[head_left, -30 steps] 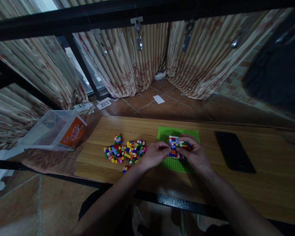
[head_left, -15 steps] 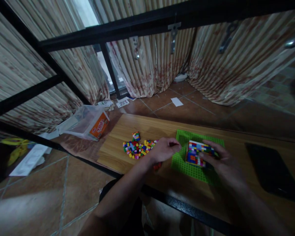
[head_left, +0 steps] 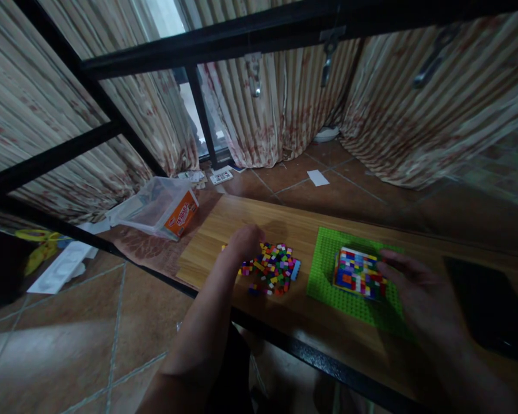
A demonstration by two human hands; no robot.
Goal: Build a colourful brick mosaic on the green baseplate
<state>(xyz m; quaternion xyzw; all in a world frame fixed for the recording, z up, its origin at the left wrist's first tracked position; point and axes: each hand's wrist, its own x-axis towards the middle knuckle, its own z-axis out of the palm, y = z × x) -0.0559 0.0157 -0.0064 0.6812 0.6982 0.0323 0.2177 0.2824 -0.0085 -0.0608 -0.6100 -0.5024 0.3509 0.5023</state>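
Observation:
On the green studded baseplate (head_left: 322, 279) lies a flat block of many-coloured building bricks (head_left: 358, 273), with pale and yellow edges. My right hand (head_left: 410, 282) is at its right side, thumb and forefinger apart near the block's upper right corner. Whether the fingertips touch it, I cannot make out. My left hand (head_left: 246, 241) reaches over the left part of a heap of loose small bricks (head_left: 278, 267). Its fingers point downward and are mostly hidden behind the back of the hand. A light blue longer brick (head_left: 296, 270) lies at the heap's right edge.
The wooden table (head_left: 216, 224) has a dark front edge. A dark flat slab (head_left: 487, 305) lies on its right part. Beyond its left end stands a clear plastic bin (head_left: 155, 207) with an orange label. Black metal bars (head_left: 224, 49) and curtains are in front.
My left hand has moved left, from between the heap and the baseplate to over the heap. My right hand has drawn back to the block's right edge. The view has shifted slightly.

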